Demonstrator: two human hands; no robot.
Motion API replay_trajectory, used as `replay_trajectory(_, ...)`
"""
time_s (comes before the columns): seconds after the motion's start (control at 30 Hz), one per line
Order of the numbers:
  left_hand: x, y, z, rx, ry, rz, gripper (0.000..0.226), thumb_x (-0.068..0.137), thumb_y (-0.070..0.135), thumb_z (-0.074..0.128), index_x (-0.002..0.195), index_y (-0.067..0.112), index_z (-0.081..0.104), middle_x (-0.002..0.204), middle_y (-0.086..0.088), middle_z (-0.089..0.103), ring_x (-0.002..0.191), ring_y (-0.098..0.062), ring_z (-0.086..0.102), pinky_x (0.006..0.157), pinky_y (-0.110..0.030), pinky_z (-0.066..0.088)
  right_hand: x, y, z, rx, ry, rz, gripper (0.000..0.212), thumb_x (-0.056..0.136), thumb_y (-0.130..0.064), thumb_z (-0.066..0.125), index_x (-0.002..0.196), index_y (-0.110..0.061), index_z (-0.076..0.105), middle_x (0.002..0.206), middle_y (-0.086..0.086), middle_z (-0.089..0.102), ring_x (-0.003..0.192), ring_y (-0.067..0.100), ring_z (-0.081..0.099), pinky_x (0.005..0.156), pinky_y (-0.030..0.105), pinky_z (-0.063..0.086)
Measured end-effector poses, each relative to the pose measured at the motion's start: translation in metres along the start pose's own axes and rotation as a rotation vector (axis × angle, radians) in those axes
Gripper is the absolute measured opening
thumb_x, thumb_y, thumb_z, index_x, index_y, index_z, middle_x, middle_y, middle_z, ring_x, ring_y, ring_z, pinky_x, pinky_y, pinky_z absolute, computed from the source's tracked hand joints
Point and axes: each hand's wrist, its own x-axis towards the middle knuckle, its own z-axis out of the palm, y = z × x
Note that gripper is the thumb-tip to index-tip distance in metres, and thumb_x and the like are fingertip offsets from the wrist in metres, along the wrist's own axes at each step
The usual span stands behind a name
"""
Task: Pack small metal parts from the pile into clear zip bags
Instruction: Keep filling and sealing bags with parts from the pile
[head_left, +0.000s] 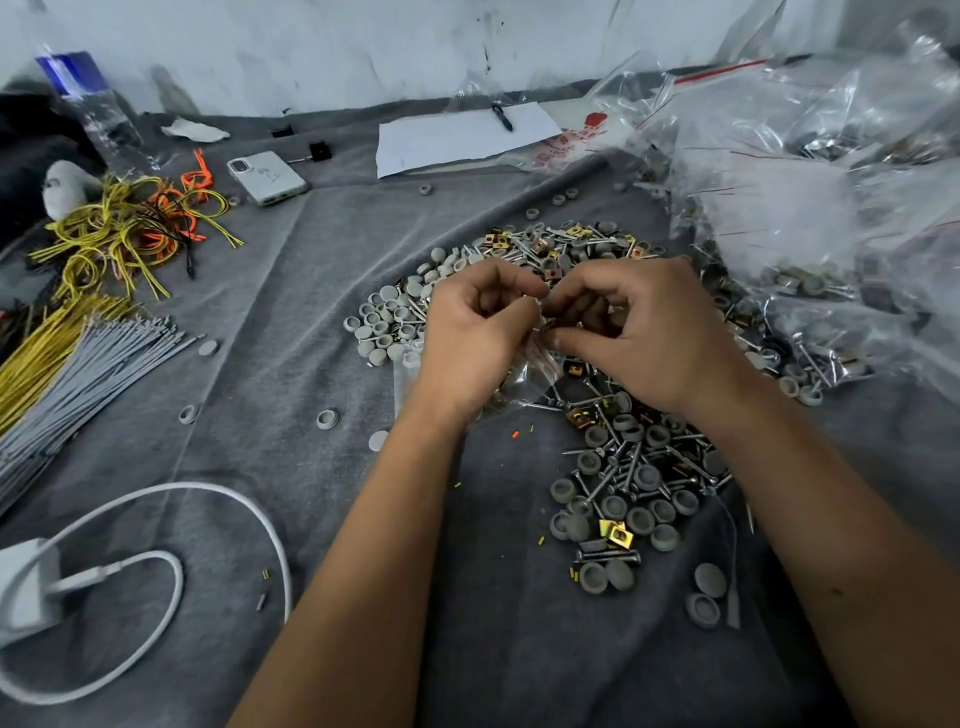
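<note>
- Open grey cloth lies toward the table's (249, 364) near edge, left of your arms.
- Your left hand (470, 332) and right hand (644, 332) fingers pinch the zip bag (524, 371) over the pile (613, 467) at the middle.

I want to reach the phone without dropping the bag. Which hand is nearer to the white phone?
Left. The left hand lies right of and nearer the viewer than the white phone; the right hand is farther right again. Both pinch the clear zip bag.

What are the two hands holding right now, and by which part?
Both the left hand and right hand pinch a clear zip bag at its top opening edge; the bag hangs below.
</note>
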Motion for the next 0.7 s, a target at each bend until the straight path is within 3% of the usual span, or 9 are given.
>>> replay_trajectory(0.17, 0.000, 0.001, -0.001, -0.064, 0.079, -0.035, 0.021, 0.082, -0.006, 0.059, 0.083, 0.011, 0.070, 0.046, 0.007, 0.051, 0.042, -0.010, 0.040, 0.045, -0.023, 0.031, 0.000, -0.002, -0.005, 0.067, 0.033, -0.013, 0.014, 0.080, -0.016, 0.087, 0.088, -0.020, 0.076, 0.080, -0.013, 0.073, 0.076, 0.006, 0.070, 0.071, 0.022, 0.057)
replay_trajectory(0.27, 0.001, 0.003, -0.005, -0.096, 0.135, -0.044, 0.015, 0.082, -0.003, 0.060, 0.085, 0.008, 0.070, 0.049, 0.003, 0.050, 0.043, -0.012, 0.040, 0.044, -0.020, 0.030, 0.001, 0.003, -0.019, -0.022, -0.192, 0.051, 0.009, 0.081, -0.027, 0.087, 0.086, -0.029, 0.080, 0.081, -0.016, 0.075, 0.078, 0.002, 0.070, 0.077, 0.026, 0.057)
replay_trajectory(0.33, 0.001, 0.006, -0.006, -0.120, 0.156, -0.052, 0.014, 0.082, -0.001, 0.061, 0.083, 0.010, 0.070, 0.049, 0.004, 0.049, 0.042, -0.011, 0.040, 0.042, -0.018, 0.029, 0.001, 0.006, -0.025, -0.094, -0.422, 0.092, 0.010, 0.081, -0.027, 0.087, 0.086, -0.032, 0.081, 0.083, -0.018, 0.075, 0.081, 0.001, 0.070, 0.080, 0.029, 0.055)
replay_trajectory(0.4, 0.001, 0.007, -0.007, -0.120, 0.173, -0.064, 0.020, 0.087, -0.006, 0.061, 0.081, 0.011, 0.069, 0.047, 0.006, 0.048, 0.041, -0.009, 0.039, 0.041, -0.017, 0.029, 0.000, 0.008, -0.027, -0.113, -0.548, 0.138, 0.012, 0.080, -0.023, 0.087, 0.085, -0.032, 0.081, 0.082, -0.018, 0.075, 0.079, 0.000, 0.069, 0.075, 0.023, 0.051)
replay_trajectory(0.47, 0.002, 0.008, -0.006, -0.118, 0.181, -0.074, 0.024, 0.089, -0.010, 0.059, 0.081, 0.010, 0.068, 0.047, 0.007, 0.048, 0.041, -0.009, 0.038, 0.040, -0.017, 0.029, 0.000, 0.009, -0.027, -0.128, -0.592, 0.163, 0.012, 0.079, -0.024, 0.088, 0.082, -0.033, 0.079, 0.080, -0.016, 0.073, 0.077, 0.000, 0.068, 0.073, 0.022, 0.051)
replay_trajectory(0.7, 0.002, 0.009, -0.007, -0.117, 0.183, -0.074, 0.025, 0.089, -0.012, 0.058, 0.081, 0.009, 0.069, 0.050, 0.001, 0.047, 0.042, -0.012, 0.038, 0.041, -0.018, 0.029, -0.001, 0.007, -0.021, -0.230, -0.648, 0.204, 0.016, 0.077, -0.037, 0.089, 0.084, -0.036, 0.075, 0.083, -0.009, 0.068, 0.077, 0.008, 0.066, 0.077, 0.041, 0.058)
